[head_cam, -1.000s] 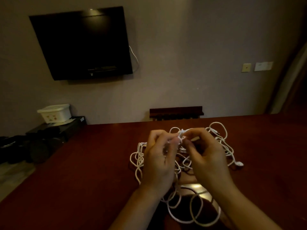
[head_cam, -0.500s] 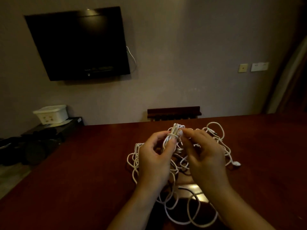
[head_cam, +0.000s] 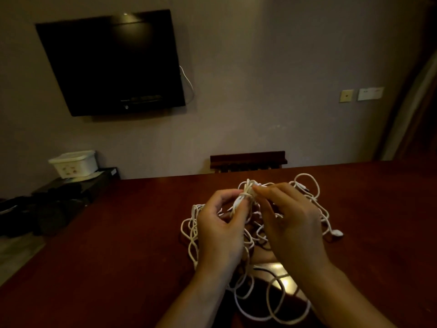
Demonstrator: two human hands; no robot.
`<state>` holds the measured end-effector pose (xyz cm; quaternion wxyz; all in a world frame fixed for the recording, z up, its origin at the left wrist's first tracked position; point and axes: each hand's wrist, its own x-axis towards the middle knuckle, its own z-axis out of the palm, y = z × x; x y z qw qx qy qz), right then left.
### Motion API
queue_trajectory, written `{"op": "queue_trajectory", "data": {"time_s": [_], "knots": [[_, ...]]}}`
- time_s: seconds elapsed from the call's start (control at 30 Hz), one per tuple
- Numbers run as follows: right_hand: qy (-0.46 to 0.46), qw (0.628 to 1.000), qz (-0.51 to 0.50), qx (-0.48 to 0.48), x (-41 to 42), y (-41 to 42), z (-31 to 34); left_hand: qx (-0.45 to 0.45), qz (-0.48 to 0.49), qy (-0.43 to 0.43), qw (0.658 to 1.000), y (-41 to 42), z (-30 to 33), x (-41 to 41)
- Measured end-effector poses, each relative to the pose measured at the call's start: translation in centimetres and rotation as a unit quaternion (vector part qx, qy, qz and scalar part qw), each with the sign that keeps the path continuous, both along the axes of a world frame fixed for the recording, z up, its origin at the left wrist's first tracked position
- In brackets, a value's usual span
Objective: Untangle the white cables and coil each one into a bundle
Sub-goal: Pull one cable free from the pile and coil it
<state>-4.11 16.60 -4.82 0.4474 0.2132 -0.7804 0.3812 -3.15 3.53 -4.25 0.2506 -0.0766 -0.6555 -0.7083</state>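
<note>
Together both hands' fingers (head_cam: 243,205) pinch the white cables (head_cam: 247,190).

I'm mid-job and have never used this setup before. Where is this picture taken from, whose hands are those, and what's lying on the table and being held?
There is no machine here: a person works with two bare hands, and the one picture comes from a wide-angle camera worn on that person's head, looking forward and down. The left hand and the right hand meet above a dark red-brown wooden table. On it lies a loose tangle of thin white cables, with a small white plug end at its right edge. Both hands pinch a knotted clump of those cables at the top, lifted off the table. No cable is coiled yet. Behind, a black flat television hangs on the wall, and a white plastic box stands on a low dark stand at left.
</note>
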Motion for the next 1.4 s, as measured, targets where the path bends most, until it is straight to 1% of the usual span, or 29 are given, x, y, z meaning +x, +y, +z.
{"op": "queue_trajectory", "data": {"time_s": [0.2, 0.3, 0.37, 0.6, 0.77, 0.87, 0.97, 1.1, 1.17, 1.27, 1.33, 1.4], "knots": [[0.0, 0.996, 0.014, 0.088, 0.0, -0.3, 0.1, -0.018, 0.047, 0.021, 0.999, -0.5, -0.5, -0.4], [-0.012, 0.994, 0.037, 0.107, -0.2, -0.2, 0.1, -0.068, 0.05, 0.031, 0.996, -1.1, -0.7, -0.5], [-0.016, 0.992, 0.056, 0.108, -0.4, 0.3, 0.2, -0.092, 0.035, 0.025, 0.995, -1.5, -0.7, -0.5], [-0.026, 0.99, 0.1, 0.1, -0.5, 1.5, 0.5, -0.092, -0.04, 0.0, 0.995, -2.6, -0.3, -0.9], [-0.045, 0.992, 0.097, 0.072, -0.5, 1.5, 0.2, -0.052, -0.066, -0.017, 0.996, -2.0, -0.1, -0.6], [-0.071, 0.993, 0.092, -0.017, -0.4, 1.4, 0.0, 0.003, -0.074, -0.059, 0.995, -1.8, -0.2, -0.8], [-0.08, 0.989, 0.108, -0.063, -0.3, 1.2, -0.2, 0.051, -0.098, -0.099, 0.989, -1.8, -0.4, -1.1], [-0.121, 0.985, 0.111, -0.056, -0.1, 0.1, -0.4, 0.084, -0.091, -0.115, 0.986, -1.7, -0.6, -1.3], [-0.148, 0.977, 0.139, -0.071, 0.0, -0.3, -0.3, 0.127, -0.081, -0.133, 0.98, -1.6, -0.4, -1.4], [-0.193, 0.954, 0.173, -0.147, 0.3, -0.3, 0.1, 0.176, -0.082, -0.158, 0.968, -1.7, -0.3, -1.8], [-0.191, 0.959, 0.144, -0.151, 0.4, -0.4, 0.2, 0.165, -0.082, -0.161, 0.97, -1.5, -0.3, -1.6], [-0.188, 0.966, 0.126, -0.122, 0.5, -0.5, 0.0, 0.126, -0.067, -0.146, 0.979, -1.3, -0.5, -1.5]]}}
